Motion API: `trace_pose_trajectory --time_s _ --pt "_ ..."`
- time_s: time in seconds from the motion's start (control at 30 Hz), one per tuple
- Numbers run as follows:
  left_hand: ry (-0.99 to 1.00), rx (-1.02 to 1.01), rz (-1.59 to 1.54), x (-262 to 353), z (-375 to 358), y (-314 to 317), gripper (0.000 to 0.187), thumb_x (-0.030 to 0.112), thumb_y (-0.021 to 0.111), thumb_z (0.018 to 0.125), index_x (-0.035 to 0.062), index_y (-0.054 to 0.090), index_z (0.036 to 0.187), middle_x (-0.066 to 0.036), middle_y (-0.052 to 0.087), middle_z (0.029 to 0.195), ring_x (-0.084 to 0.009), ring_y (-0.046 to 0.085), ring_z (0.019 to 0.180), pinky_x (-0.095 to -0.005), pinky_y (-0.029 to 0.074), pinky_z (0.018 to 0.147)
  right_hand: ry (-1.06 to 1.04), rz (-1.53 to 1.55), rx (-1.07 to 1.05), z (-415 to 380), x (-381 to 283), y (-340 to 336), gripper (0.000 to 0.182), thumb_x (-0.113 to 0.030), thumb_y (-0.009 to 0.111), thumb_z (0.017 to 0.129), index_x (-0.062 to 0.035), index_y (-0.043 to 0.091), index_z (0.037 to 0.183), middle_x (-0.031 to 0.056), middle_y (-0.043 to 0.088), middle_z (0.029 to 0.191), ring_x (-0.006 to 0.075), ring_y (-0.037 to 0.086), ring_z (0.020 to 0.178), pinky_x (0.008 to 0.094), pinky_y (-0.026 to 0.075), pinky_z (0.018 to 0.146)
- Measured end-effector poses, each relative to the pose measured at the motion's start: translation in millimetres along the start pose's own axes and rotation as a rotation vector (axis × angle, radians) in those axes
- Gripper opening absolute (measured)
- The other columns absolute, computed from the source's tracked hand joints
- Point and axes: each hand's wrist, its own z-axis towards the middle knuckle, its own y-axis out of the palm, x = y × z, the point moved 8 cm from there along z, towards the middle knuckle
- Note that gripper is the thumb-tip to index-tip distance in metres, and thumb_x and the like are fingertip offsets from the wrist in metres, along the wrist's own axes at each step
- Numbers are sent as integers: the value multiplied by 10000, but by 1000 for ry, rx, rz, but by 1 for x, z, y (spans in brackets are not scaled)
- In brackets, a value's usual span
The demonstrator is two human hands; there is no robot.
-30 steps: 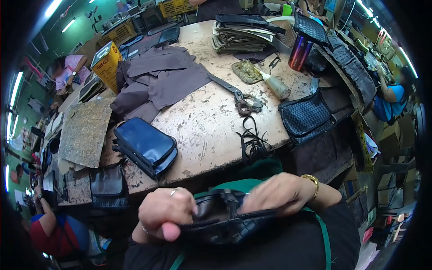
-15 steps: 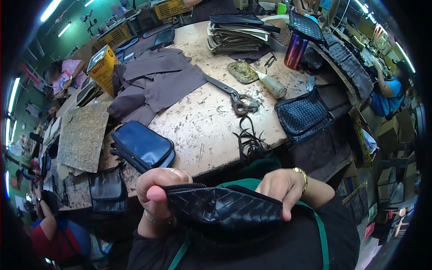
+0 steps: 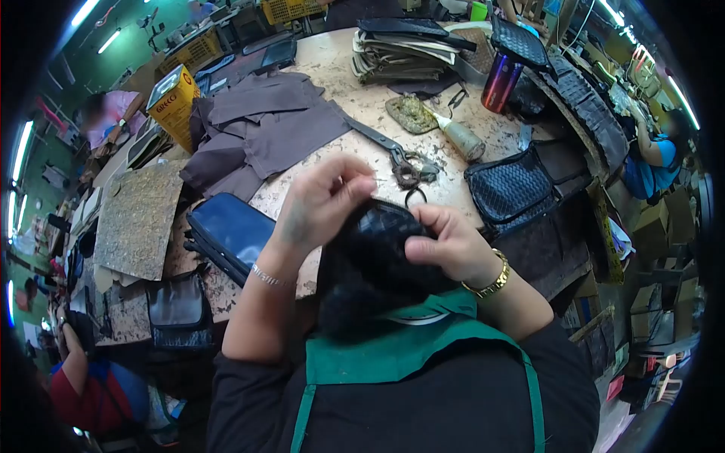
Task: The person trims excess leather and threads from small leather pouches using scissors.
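Note:
A black woven zip pouch (image 3: pixel 389 230) is held up in front of the green apron (image 3: pixel 400 351), its lower part dark and blurred. My right hand (image 3: pixel 457 245) grips the pouch's right edge, thumb on the near face. Above the upper left end of the zip, my left hand (image 3: pixel 325 200) is closed in a pinch; what sits between its fingertips is too small to make out. Just beyond the hands lie large scissors (image 3: pixel 393 155) and a thin black strap end (image 3: pixel 414 198). A smooth dark blue pouch (image 3: pixel 230 230) rests left of my left forearm.
Dark fabric pieces (image 3: pixel 268 132) cover the table's left side, near a yellow box (image 3: pixel 174 106). Behind the scissors are a glue-crusted pad (image 3: pixel 411 115) and a bottle (image 3: pixel 461 141). A woven black bag (image 3: pixel 513 189) lies at right, and a tumbler (image 3: pixel 500 83) stands farther back.
Both hands have risen and moved toward the table, turning the pouch from lying wide to tilted. My left hand has left the pouch's end and now pinches above the zip.

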Motion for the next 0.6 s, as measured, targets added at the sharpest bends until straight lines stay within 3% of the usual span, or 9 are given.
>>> trace_pose_trajectory --time_s 0.07,0.17,0.2,0.3,0.4,0.47,0.5,0.57,0.6 --pt "-90 58 -264 -26 8 -1 347 299 576 814 -13 531 958 -7 540 786 -62 498 747 -188 401 684 -57 54 57 3 9 -13 90 -116 536 839 -28 535 860 -33 532 786 26 467 703 185 398 624" --pt "-168 -43 -376 -30 -2 -1 246 196 577 820 -22 541 929 5 551 777 -40 480 673 -168 400 628 -275 323 95 2 -7 -11 113 -100 515 847 -16 533 919 19 577 878 53 521 777 203 433 700" --pt "-178 -39 -631 -35 -7 4 242 202 567 825 -20 533 914 -13 562 812 -45 503 700 -165 407 651 -318 303 9 3 -6 -14 145 -88 508 846 -5 528 963 64 586 955 91 546 848 231 441 767" --pt "-159 -84 -903 -32 -21 -2 203 186 553 828 -9 527 878 -32 574 817 -60 531 713 -180 429 650 -316 330 0 -1 -2 -16 168 -80 510 843 -1 520 991 59 585 949 94 545 842 232 438 765" --pt "-325 -202 -1111 -15 -53 14 161 155 558 798 2 524 766 -21 554 694 -68 499 604 -193 400 548 -302 261 -206 -12 -13 -5 178 -113 553 817 26 551 929 73 589 911 120 549 816 239 428 738" --pt "-218 -505 -1026 8 -78 28 276 193 581 773 -26 541 610 -46 524 603 -112 476 589 -242 355 540 -378 21 -431 -22 -29 13 228 -160 611 775 64 571 794 127 590 789 194 564 715 264 415 638" --pt "-88 -647 -1146 25 -81 36 297 212 593 765 -58 555 649 -62 528 599 -114 471 570 -251 343 522 -329 4 -558 -27 -28 19 245 -163 618 767 74 560 763 152 575 732 224 556 656 272 404 591" --pt "-122 -672 -1208 27 -81 39 317 225 602 760 -70 561 653 -73 524 588 -125 469 561 -269 342 519 -354 -94 -609 -29 -34 22 233 -149 609 772 74 553 735 142 576 737 205 550 650 266 397 576" --pt "-118 -645 -1096 15 -78 34 339 248 604 762 -84 561 711 -83 522 576 -136 474 560 -283 346 525 -377 -2 -509 -25 -32 11 214 -137 595 780 71 554 753 136 584 758 195 557 669 264 409 589"
